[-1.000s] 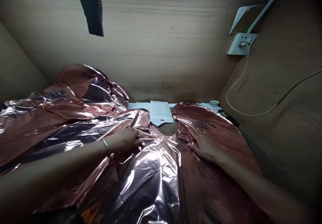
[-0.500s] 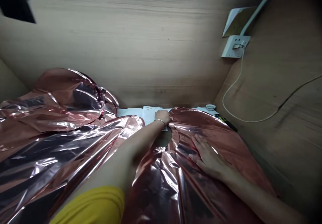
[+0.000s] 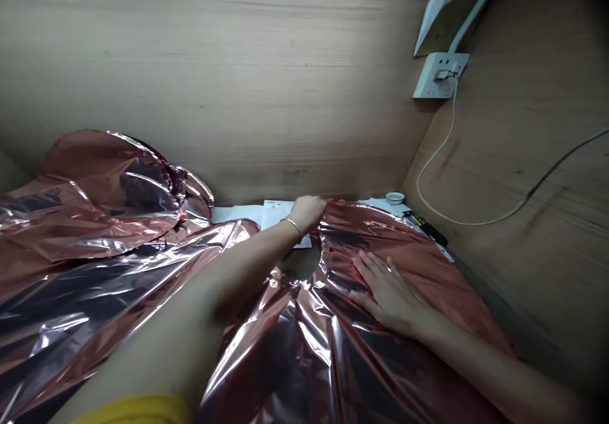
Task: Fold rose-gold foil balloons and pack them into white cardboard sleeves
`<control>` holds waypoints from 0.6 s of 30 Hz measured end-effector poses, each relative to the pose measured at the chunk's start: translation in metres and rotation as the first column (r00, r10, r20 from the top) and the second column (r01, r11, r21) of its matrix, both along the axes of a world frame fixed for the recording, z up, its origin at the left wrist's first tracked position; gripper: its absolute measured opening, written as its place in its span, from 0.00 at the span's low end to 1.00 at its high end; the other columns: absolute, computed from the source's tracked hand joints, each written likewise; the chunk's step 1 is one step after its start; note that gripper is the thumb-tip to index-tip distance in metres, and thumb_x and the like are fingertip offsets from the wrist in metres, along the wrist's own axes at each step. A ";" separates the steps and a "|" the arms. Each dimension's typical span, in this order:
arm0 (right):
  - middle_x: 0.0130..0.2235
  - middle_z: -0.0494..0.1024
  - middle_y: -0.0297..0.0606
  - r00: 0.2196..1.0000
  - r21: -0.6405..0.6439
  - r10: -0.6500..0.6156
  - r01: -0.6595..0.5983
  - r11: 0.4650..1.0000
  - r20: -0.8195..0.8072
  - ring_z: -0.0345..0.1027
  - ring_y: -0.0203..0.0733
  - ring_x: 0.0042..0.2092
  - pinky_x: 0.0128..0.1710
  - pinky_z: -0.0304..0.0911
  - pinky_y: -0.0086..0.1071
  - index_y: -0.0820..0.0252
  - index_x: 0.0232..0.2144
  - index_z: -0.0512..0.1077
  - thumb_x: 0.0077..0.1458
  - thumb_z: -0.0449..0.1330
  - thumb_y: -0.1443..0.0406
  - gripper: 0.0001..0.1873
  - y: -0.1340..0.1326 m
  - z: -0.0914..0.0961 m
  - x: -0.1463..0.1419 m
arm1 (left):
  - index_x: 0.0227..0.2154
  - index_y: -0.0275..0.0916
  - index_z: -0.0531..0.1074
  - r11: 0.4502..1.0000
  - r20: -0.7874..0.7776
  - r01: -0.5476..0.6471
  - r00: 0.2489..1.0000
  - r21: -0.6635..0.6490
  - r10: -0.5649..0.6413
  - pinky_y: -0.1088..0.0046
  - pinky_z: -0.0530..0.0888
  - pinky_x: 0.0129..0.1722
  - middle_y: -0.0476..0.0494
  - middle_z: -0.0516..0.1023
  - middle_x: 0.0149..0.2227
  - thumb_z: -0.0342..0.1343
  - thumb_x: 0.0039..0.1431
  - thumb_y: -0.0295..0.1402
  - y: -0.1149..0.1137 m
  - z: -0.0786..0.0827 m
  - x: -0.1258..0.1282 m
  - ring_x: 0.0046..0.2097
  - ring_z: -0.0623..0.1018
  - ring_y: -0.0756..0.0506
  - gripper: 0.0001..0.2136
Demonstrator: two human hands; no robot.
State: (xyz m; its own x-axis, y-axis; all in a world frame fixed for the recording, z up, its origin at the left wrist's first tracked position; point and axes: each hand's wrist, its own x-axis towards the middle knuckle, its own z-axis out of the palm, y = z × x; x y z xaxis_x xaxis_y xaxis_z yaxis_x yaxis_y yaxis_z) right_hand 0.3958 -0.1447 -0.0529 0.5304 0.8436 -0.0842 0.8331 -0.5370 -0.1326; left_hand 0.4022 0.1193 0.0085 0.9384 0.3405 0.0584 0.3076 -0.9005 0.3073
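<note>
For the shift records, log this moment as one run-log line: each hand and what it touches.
left hand | at edge of rose-gold foil balloon | right hand | flat on balloon

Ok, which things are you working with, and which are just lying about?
Working with: left hand, right hand, rose-gold foil balloon.

Lying about: printed leaflet, small white dish, yellow-and-black tool, wall socket, white cable.

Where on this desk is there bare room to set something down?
The round gap in the rose-gold foil shows a bare surface, bordered by the foil, the printed leaflet and the left forearm. Foil covers most elsewhere; the back edge is crowded by a small white dish and a yellow-and-black tool.
</note>
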 end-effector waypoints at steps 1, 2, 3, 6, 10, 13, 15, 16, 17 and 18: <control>0.69 0.43 0.46 1.000 -0.006 -0.005 0.005 1.000 -0.023 0.34 0.52 0.69 0.67 0.33 0.53 0.66 0.67 0.49 0.60 0.47 0.44 0.43 0.001 0.002 0.000 | 0.50 0.37 0.69 0.996 0.029 -0.031 0.999 -0.086 0.034 0.58 0.74 0.48 0.39 0.72 0.51 0.55 0.64 0.37 0.002 0.002 0.001 0.49 0.74 0.42 0.14; 0.69 0.42 0.46 0.999 -0.012 -0.009 0.008 1.000 -0.046 0.33 0.52 0.69 0.67 0.34 0.51 0.66 0.67 0.48 0.60 0.47 0.44 0.43 0.002 0.004 0.000 | 0.49 0.37 0.70 0.982 0.052 -0.066 0.996 -0.179 0.076 0.59 0.74 0.48 0.39 0.72 0.51 0.55 0.64 0.37 0.002 0.002 0.003 0.49 0.75 0.42 0.14; 0.69 0.41 0.47 0.998 -0.019 -0.009 0.008 1.000 -0.069 0.32 0.52 0.69 0.67 0.34 0.50 0.66 0.67 0.48 0.59 0.48 0.44 0.44 0.003 0.006 0.000 | 0.49 0.37 0.70 0.958 0.067 -0.099 0.990 -0.271 0.121 0.60 0.74 0.47 0.40 0.72 0.51 0.55 0.64 0.38 0.002 0.001 0.004 0.48 0.75 0.42 0.14; 0.69 0.40 0.48 0.991 -0.032 0.013 -0.018 0.999 -0.131 0.32 0.53 0.69 0.67 0.35 0.49 0.67 0.67 0.48 0.57 0.50 0.43 0.47 0.007 0.016 0.004 | 0.50 0.36 0.69 0.831 0.072 -0.166 0.968 -0.531 0.240 0.60 0.76 0.45 0.40 0.72 0.50 0.55 0.64 0.38 -0.005 -0.009 0.009 0.46 0.76 0.43 0.15; 0.68 0.48 0.53 0.978 0.005 0.069 -0.070 0.998 -0.199 0.41 0.53 0.68 0.66 0.42 0.46 0.70 0.65 0.55 0.57 0.54 0.47 0.43 0.011 0.027 0.019 | 0.51 0.35 0.68 0.629 0.053 -0.175 0.944 -0.757 0.326 0.60 0.76 0.44 0.39 0.72 0.50 0.55 0.64 0.38 -0.014 -0.027 0.011 0.46 0.76 0.43 0.16; 0.66 0.55 0.54 0.968 0.077 0.115 -0.100 0.992 -0.221 0.48 0.55 0.66 0.64 0.48 0.49 0.69 0.63 0.60 0.57 0.54 0.50 0.39 0.012 0.026 0.031 | 0.50 0.35 0.69 0.550 0.058 -0.175 0.923 -0.817 0.380 0.60 0.76 0.44 0.40 0.72 0.49 0.55 0.64 0.38 -0.013 -0.034 0.012 0.46 0.76 0.43 0.16; 0.65 0.57 0.53 0.968 0.105 0.117 -0.095 0.990 -0.221 0.49 0.56 0.66 0.63 0.50 0.51 0.65 0.62 0.61 0.57 0.55 0.50 0.37 0.011 0.022 0.033 | 0.50 0.35 0.69 0.530 0.072 -0.173 0.909 -0.830 0.409 0.60 0.76 0.45 0.40 0.73 0.49 0.55 0.64 0.39 -0.010 -0.035 0.013 0.46 0.76 0.42 0.16; 0.66 0.56 0.51 0.971 0.112 0.113 -0.091 0.990 -0.209 0.48 0.56 0.66 0.63 0.50 0.51 0.64 0.62 0.61 0.56 0.55 0.50 0.37 0.010 0.019 0.033 | 0.49 0.35 0.69 0.522 0.078 -0.167 0.906 -0.836 0.415 0.60 0.76 0.45 0.41 0.73 0.49 0.54 0.64 0.39 -0.009 -0.036 0.014 0.46 0.76 0.42 0.16; 0.66 0.55 0.51 0.975 0.113 0.107 -0.086 0.990 -0.193 0.47 0.57 0.67 0.64 0.50 0.52 0.63 0.63 0.61 0.55 0.57 0.51 0.38 0.009 0.017 0.032 | 0.49 0.35 0.69 0.513 0.083 -0.158 0.906 -0.844 0.415 0.60 0.76 0.44 0.41 0.73 0.49 0.54 0.64 0.39 -0.007 -0.036 0.014 0.46 0.76 0.42 0.15; 0.66 0.55 0.50 0.980 0.116 0.103 -0.083 0.990 -0.173 0.47 0.57 0.67 0.64 0.50 0.52 0.63 0.63 0.61 0.54 0.58 0.52 0.38 0.008 0.015 0.030 | 0.49 0.35 0.69 0.504 0.094 -0.141 0.906 -0.852 0.412 0.60 0.76 0.44 0.41 0.73 0.48 0.55 0.64 0.39 -0.007 -0.036 0.014 0.46 0.76 0.43 0.15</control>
